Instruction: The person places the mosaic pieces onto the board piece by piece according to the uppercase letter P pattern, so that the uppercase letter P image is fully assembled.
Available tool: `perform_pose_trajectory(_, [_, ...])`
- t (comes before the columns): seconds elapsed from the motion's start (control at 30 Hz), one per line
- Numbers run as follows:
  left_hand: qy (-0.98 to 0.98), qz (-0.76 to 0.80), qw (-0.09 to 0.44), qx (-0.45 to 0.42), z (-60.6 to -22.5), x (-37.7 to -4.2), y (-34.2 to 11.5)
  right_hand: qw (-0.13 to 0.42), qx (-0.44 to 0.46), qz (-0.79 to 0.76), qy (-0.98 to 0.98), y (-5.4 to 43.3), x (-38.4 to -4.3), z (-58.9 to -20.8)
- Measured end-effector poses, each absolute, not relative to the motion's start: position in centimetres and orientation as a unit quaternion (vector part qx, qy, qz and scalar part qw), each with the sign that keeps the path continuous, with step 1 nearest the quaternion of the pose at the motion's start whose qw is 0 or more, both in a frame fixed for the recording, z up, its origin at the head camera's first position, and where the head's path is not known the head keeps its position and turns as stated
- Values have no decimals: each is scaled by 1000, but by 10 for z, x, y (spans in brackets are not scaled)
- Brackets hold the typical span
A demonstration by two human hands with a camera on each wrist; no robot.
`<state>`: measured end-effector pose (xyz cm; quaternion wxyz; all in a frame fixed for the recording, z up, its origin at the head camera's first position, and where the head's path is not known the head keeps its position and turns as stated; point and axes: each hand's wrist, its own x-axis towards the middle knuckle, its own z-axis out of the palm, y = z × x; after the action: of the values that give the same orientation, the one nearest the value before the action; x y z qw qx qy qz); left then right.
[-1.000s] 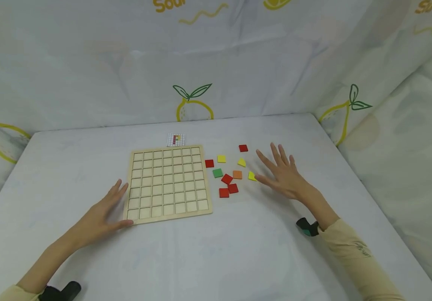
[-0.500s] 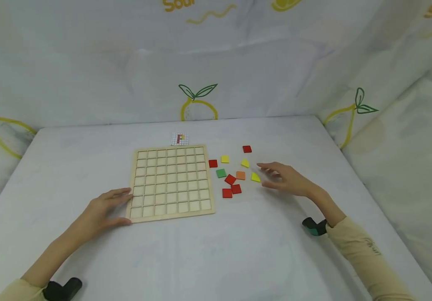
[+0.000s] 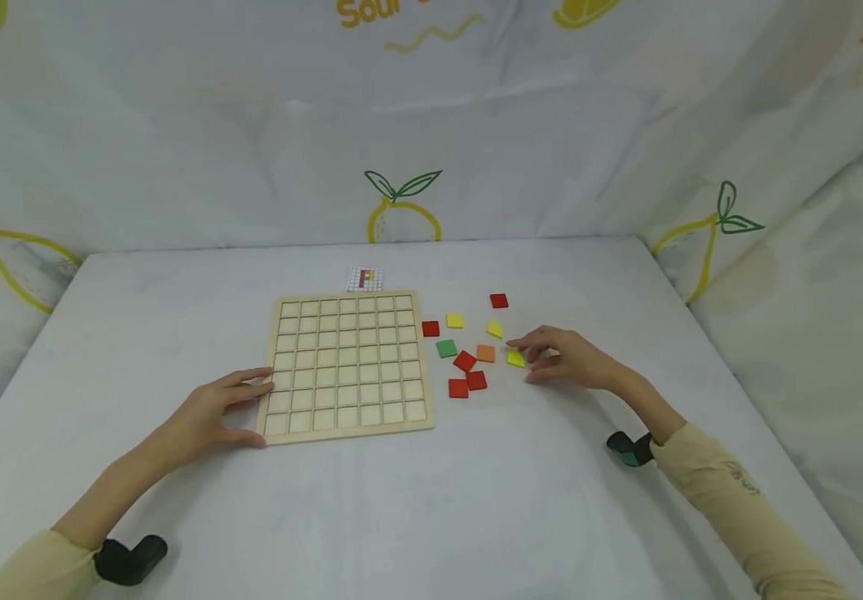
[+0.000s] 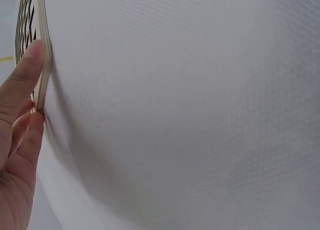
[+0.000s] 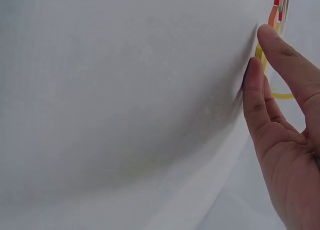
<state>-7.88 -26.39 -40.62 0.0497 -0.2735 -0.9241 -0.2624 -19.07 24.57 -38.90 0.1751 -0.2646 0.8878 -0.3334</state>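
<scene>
My left hand (image 3: 202, 417) rests at the near left corner of a wooden grid board (image 3: 274, 333). Its thumb touches the corner and its fingers lie along the left edge, as the left wrist view also shows at the board rim (image 4: 46, 64). My right hand (image 3: 574, 358) is low over the table, thumb and fingers spread apart around a yellow tile (image 3: 516, 358) with one curved side. In the right wrist view that yellow tile (image 5: 258, 51) shows between the thumb and a fingertip. A second curved yellow tile (image 3: 494, 328) lies just beyond.
Between board and right hand lie several loose tiles: an orange tile (image 3: 486, 353), a green tile (image 3: 447, 348), a yellow square (image 3: 455, 321) and several red ones, such as a red tile (image 3: 499, 301). A small pattern card (image 3: 366, 279) lies behind the board.
My right hand has gone from spread fingers above the table to fingers bent down at the curved yellow tile. My left fingers have slid nearer along the board's left edge. The head view has shifted slightly.
</scene>
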Motion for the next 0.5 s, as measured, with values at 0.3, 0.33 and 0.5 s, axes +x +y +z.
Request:
perform_pose_trajectory(0.3, [-911,-332,-26,-242,-399,-79,-262,195,-265,-325,887,246,-201,-393])
perform_pose_trajectory(0.33, [-905,-352,-44,-233,-399,-79,-262,199,-264,-329,885,247,-202,-393])
perform_pose_trajectory(0.5, [-883,-416,-94,-197,-398,-78,-260,207,-267,-340,878,247,-204,-393])
